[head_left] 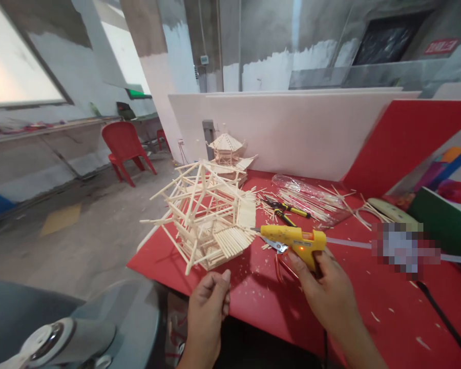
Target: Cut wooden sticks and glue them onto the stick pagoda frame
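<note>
My right hand (326, 287) is wrapped round the handle of a yellow hot glue gun (292, 236), whose small light glows orange. Its nozzle points left, close to the slatted roof panel of a wooden stick pavilion model (203, 220). A translucent glue stick (348, 242) sticks out of the gun's back. Just below the model's front edge is my left hand (211, 300), closed with thumb against fingers; whatever it may pinch is hidden. Red-handled scissors (279, 256) lie under the gun, partly covered by it and my right hand.
Behind the model stands a finished-looking stick pavilion (226, 148). Yellow-black pliers (282, 211) and a plastic bag of sticks (307, 197) lie on the red tabletop (261, 307), among scraps. A flask (72, 335) rests on a grey stool (138, 307) at lower left. White boards (292, 128) stand behind.
</note>
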The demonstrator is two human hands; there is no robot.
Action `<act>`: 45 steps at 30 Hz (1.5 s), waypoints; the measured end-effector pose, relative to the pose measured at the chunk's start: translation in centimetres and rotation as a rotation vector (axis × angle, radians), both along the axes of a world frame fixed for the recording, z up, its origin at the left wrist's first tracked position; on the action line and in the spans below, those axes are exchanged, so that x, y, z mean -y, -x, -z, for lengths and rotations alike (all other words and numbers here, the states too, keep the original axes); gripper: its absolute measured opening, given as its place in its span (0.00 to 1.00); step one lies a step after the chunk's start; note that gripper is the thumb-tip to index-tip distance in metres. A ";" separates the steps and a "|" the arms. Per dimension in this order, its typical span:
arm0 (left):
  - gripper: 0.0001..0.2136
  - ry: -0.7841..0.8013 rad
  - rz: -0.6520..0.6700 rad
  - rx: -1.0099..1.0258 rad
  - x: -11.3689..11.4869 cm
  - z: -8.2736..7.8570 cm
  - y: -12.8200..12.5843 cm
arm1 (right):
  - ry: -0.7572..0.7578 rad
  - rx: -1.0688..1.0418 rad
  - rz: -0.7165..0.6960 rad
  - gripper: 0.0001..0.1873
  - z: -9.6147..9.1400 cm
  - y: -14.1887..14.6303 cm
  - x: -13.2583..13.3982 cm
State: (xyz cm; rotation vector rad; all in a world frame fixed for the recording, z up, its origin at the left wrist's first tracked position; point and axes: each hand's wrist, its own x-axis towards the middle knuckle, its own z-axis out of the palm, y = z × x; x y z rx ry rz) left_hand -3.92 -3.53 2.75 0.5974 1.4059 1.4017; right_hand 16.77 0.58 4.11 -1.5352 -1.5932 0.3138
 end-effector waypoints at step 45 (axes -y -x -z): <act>0.20 -0.789 1.025 -1.240 -7.1 3.3 -11.7 | 0.463 0.490 0.520 0.24 4.0 -10.0 -2.6</act>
